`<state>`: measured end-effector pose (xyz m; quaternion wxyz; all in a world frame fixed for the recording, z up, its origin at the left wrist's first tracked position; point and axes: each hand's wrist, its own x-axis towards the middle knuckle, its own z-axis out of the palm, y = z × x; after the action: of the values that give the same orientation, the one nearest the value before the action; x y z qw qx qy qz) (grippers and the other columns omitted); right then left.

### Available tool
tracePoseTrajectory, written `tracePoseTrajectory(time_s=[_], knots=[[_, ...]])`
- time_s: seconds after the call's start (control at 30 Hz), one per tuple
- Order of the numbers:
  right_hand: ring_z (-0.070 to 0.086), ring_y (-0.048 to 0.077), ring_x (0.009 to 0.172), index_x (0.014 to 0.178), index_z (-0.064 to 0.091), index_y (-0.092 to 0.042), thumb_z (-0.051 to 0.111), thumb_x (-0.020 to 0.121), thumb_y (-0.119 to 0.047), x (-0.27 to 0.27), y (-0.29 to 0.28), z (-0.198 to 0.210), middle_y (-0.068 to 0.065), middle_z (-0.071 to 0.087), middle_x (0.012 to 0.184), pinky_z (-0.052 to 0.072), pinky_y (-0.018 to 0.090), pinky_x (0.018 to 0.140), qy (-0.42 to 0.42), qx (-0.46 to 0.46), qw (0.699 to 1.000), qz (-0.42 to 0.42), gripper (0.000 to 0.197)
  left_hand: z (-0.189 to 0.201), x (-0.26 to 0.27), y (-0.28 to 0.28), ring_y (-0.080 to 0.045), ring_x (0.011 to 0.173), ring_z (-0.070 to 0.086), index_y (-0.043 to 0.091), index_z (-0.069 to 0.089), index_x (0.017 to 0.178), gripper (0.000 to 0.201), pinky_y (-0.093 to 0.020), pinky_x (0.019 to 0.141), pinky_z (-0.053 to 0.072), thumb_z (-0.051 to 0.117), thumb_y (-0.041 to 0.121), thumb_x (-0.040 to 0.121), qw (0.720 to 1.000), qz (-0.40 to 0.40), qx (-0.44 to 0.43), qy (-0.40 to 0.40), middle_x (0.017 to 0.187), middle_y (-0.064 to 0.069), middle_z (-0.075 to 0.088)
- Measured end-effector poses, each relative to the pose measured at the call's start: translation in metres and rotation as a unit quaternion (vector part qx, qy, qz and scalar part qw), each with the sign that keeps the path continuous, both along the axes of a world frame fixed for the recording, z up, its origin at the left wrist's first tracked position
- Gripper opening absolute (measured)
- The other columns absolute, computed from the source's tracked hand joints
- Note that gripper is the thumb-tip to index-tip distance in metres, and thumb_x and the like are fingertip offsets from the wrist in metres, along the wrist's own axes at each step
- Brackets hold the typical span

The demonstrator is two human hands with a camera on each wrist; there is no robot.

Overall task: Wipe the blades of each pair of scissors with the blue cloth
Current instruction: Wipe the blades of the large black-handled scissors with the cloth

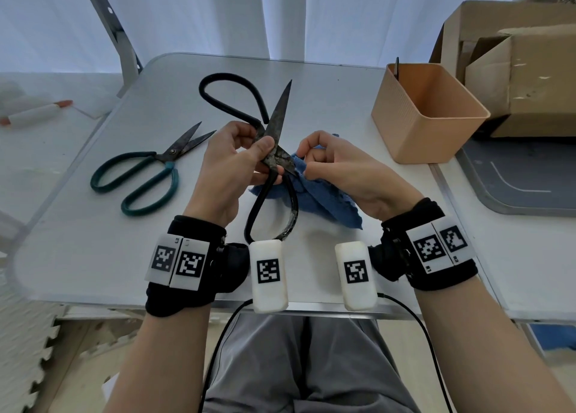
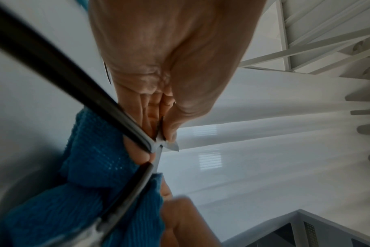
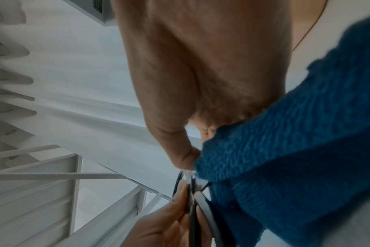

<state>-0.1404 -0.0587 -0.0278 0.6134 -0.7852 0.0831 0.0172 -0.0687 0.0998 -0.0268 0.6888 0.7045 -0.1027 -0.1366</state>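
My left hand (image 1: 261, 160) grips the large black scissors (image 1: 279, 116) at the pivot, above the table. They are spread open: one rusty blade points up and away, the other runs right into the blue cloth (image 1: 324, 200). My right hand (image 1: 304, 165) pinches the cloth around that lower blade. One handle loop hangs toward me, the other arcs up to the left. Green-handled scissors (image 1: 146, 175) lie partly open on the table at left. In the left wrist view my left hand (image 2: 165, 133) holds the black scissors (image 2: 53, 66) against the cloth (image 2: 91, 167). In the right wrist view my right hand (image 3: 190, 158) pinches the cloth (image 3: 296, 150).
An orange plastic bin (image 1: 427, 110) stands at the table's (image 1: 93, 256) right edge, with a dark thin thing sticking up at its far rim. Cardboard boxes (image 1: 514, 69) sit behind it. A grey mat (image 1: 514, 188) lies at right.
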Motion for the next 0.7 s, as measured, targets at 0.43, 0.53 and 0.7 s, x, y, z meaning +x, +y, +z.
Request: tracePoseTrajectory(time_s=[0.43,0.53,0.7], knots=[[0.044,0.003,0.053,0.103,0.052,-0.007,0.051,0.088,0.010,-0.0014,0.0012,0.0003,-0.011,0.048,0.054,0.038,0.009,0.055,-0.004,0.010,1.000,0.008,0.024,0.0004,-0.0033,-0.0015,-0.018,0.054,0.068,0.000,0.053,0.115,0.019,-0.029,0.055,0.058,0.060,0.006,0.098,1.000,-0.019,0.002,0.000,0.106,-0.024,0.057],[0.041,0.007,0.054,0.102,0.054,-0.008,0.055,0.089,0.006,-0.0007,0.0027,-0.0011,-0.005,0.046,0.060,0.038,0.011,0.054,-0.005,0.017,1.000,-0.009,0.020,0.0002,-0.0053,-0.0053,-0.017,0.053,0.067,0.001,0.053,0.113,0.017,-0.029,0.054,0.057,0.060,0.006,0.098,1.000,-0.028,0.005,-0.001,0.105,-0.021,0.056],[0.040,0.005,0.053,0.104,0.053,-0.007,0.049,0.089,0.009,-0.0028,0.0010,0.0007,-0.006,0.044,0.059,0.037,0.011,0.054,-0.005,0.007,1.000,0.002,0.022,0.0026,-0.0021,-0.0042,-0.018,0.053,0.067,0.000,0.053,0.114,0.017,-0.029,0.054,0.057,0.060,0.006,0.098,1.000,-0.026,0.000,0.002,0.105,-0.022,0.056]])
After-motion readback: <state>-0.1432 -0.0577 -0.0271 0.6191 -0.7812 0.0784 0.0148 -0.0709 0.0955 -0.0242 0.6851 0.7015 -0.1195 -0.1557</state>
